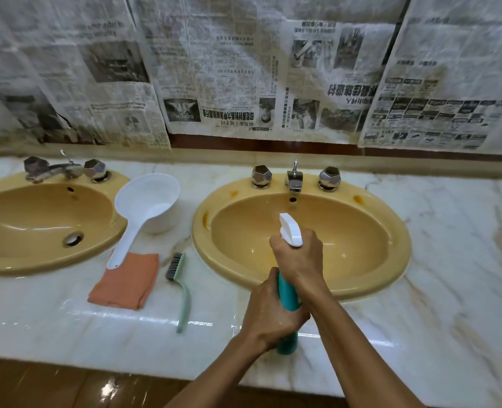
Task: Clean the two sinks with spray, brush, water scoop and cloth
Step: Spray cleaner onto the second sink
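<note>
Two yellow sinks are set in a marble counter: the left sink and the right sink. Both hands hold a teal spray bottle with a white trigger head over the near rim of the right sink. My left hand grips the bottle's body. My right hand grips the neck at the trigger, nozzle pointing towards the basin's back. Between the sinks lie a white water scoop, an orange cloth under the scoop's handle, and a green brush.
Chrome taps and knobs stand behind each basin, the right spout straight ahead. Newspaper sheets cover the wall above. The marble counter stretches to the right of the right sink; its front edge is near my arms.
</note>
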